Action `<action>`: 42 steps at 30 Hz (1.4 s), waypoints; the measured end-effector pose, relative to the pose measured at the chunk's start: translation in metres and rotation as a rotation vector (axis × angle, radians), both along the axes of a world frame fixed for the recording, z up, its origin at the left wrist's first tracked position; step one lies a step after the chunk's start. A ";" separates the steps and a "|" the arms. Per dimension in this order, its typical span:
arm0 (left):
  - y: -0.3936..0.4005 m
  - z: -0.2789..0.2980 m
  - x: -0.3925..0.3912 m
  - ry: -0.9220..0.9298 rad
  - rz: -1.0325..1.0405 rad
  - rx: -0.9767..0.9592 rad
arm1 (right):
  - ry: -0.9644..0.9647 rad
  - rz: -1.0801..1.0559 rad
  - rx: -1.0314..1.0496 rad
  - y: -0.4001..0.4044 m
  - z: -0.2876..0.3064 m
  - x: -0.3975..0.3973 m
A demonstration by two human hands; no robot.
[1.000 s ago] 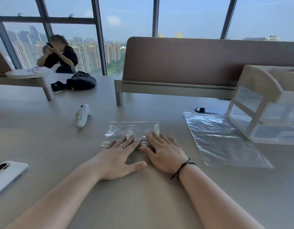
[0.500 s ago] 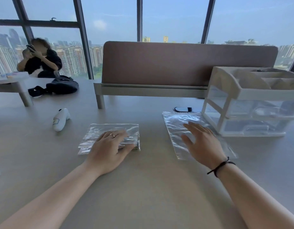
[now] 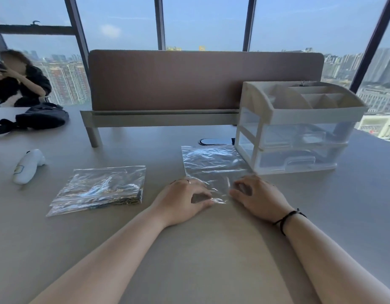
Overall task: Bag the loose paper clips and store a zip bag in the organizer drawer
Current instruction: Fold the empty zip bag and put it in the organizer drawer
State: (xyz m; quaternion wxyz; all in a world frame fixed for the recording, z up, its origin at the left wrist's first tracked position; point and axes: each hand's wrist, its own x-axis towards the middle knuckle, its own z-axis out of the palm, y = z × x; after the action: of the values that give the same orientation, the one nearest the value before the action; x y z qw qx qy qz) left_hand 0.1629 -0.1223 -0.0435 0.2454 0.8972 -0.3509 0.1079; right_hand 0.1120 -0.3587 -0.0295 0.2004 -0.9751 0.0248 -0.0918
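Note:
A clear zip bag holding paper clips (image 3: 99, 189) lies flat on the table at the left, with no hand on it. An empty clear zip bag (image 3: 211, 165) lies in the middle, its far right corner against the organizer. My left hand (image 3: 183, 198) and my right hand (image 3: 253, 196) both pinch its near edge with curled fingers, one at each near corner. The white organizer (image 3: 297, 128) stands at the right with two clear drawers, both closed.
A white handheld device (image 3: 28, 166) lies at the far left. A brown desk divider (image 3: 203, 84) stands behind the bags, with a dark cable port (image 3: 213, 141) in front of it. A black bag (image 3: 40, 117) and a seated person (image 3: 16, 80) are at the back left.
My left hand left the filled bag and moved right to the empty bag. My right hand drew back to that bag's near edge. Both now pinch it. The view turned right.

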 end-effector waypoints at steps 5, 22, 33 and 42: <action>-0.008 0.005 -0.002 -0.093 0.070 -0.008 | 0.014 0.032 -0.002 0.000 0.001 -0.001; 0.005 0.016 -0.016 0.080 0.079 -0.018 | -0.201 0.000 0.045 -0.001 0.000 -0.004; 0.017 0.007 -0.018 -0.088 0.138 -0.318 | -0.237 -0.016 0.197 -0.001 0.003 -0.019; 0.052 0.013 -0.061 0.232 0.128 -0.481 | -0.210 0.005 0.712 -0.014 0.008 -0.080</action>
State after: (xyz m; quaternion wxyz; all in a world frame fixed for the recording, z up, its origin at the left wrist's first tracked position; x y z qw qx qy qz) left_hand 0.1019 -0.0707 -0.0308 0.4824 0.8400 -0.2274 0.1000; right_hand 0.0323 -0.3727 -0.0211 0.5290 -0.8295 0.0320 -0.1766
